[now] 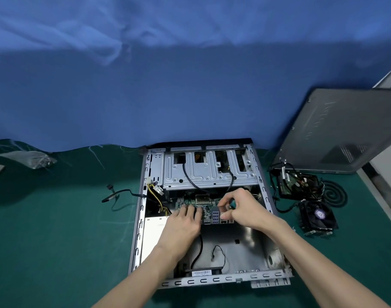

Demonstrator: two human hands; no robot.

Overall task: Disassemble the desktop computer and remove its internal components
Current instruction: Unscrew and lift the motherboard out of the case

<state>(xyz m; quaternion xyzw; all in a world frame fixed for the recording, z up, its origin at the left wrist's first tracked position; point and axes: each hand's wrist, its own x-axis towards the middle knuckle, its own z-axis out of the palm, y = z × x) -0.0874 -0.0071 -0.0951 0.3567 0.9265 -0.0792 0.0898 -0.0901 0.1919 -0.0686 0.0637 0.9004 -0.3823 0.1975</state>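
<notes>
Motherboard (pixel 190 202) step: it sits in the case (pixel 138 230), just below the drive cage (pixel 203 174). My left hand (pixel 185 221) presses flat on it. My right hand (pixel 241 207) has a narrow grip, pinching its port block. Next, I reckon, tilt and lift clear of the cables (pixel 184 172).

A makeshift repair workbench is showing here: a blue cloth (pixel 190 85) is hanging behind the green-covered tabletop (pixel 57 218), and an opened computer case (pixel 138 230) is lying flat, its side panel (pixel 336 134) and a loose cooler fan (pixel 319 215) sitting alongside.
</notes>
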